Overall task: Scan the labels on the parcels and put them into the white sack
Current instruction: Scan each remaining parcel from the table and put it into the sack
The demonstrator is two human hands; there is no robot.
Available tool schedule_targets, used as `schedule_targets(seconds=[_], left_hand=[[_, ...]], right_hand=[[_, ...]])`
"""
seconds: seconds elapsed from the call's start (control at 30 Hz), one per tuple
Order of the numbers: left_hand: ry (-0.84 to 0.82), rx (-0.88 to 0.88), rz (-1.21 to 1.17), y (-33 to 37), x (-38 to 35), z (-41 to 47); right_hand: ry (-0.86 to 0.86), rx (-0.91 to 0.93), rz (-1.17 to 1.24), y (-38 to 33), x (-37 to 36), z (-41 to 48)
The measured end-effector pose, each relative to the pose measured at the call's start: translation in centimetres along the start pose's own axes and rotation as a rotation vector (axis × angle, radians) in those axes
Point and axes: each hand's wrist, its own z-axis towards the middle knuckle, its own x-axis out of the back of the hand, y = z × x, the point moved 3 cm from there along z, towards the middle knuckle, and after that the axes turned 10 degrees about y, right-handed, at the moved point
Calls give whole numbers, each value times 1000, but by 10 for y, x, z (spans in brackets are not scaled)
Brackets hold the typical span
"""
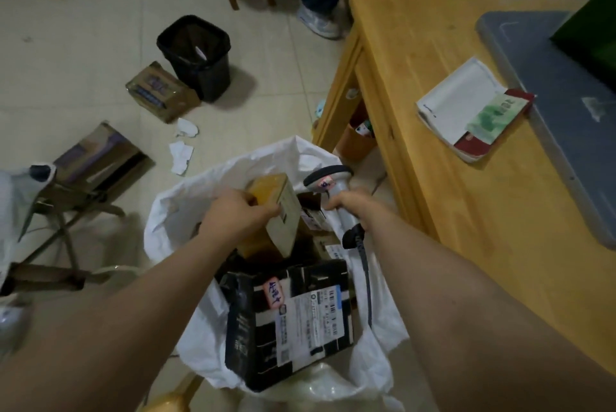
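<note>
Lying nearest inside the open white woven sack (186,205): black-and-white printed carton (253,328), shipping label face up. Over the sack mouth, left hand (236,211) grips small brown cardboard parcel (283,211), tilted, fingers curled round its upper end. Just right of parcel, right hand (346,203) wrapped round handle of white handheld barcode scanner (328,180); its black cable (365,265) runs down along sack's right side. More brown parcels sit in sack below the held one. Right of sack: pale wooden table (466,211) with stack of booklets (466,108). Beyond sack on floor: crumpled white paper (181,151), brown cardboard box (160,91), black plastic bin (196,55).
</note>
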Motion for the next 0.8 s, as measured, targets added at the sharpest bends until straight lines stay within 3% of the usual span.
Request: schedule_targets(seconds=[0.17, 0.37, 0.47, 0.6, 0.8], left_hand=[[-15, 9, 48, -16, 3, 0], [-56, -16, 32, -2, 21, -17], [-104, -12, -11, 12, 24, -22], [-163, -169, 144, 49, 4, -26], [-317, -202, 67, 57, -40, -40]], right_hand=[[77, 84, 24, -6, -6, -12], [205, 151, 226, -24, 68, -60], [198, 151, 210, -21, 87, -78], [175, 176, 172, -26, 83, -87], [158, 168, 123, -14, 81, -89]])
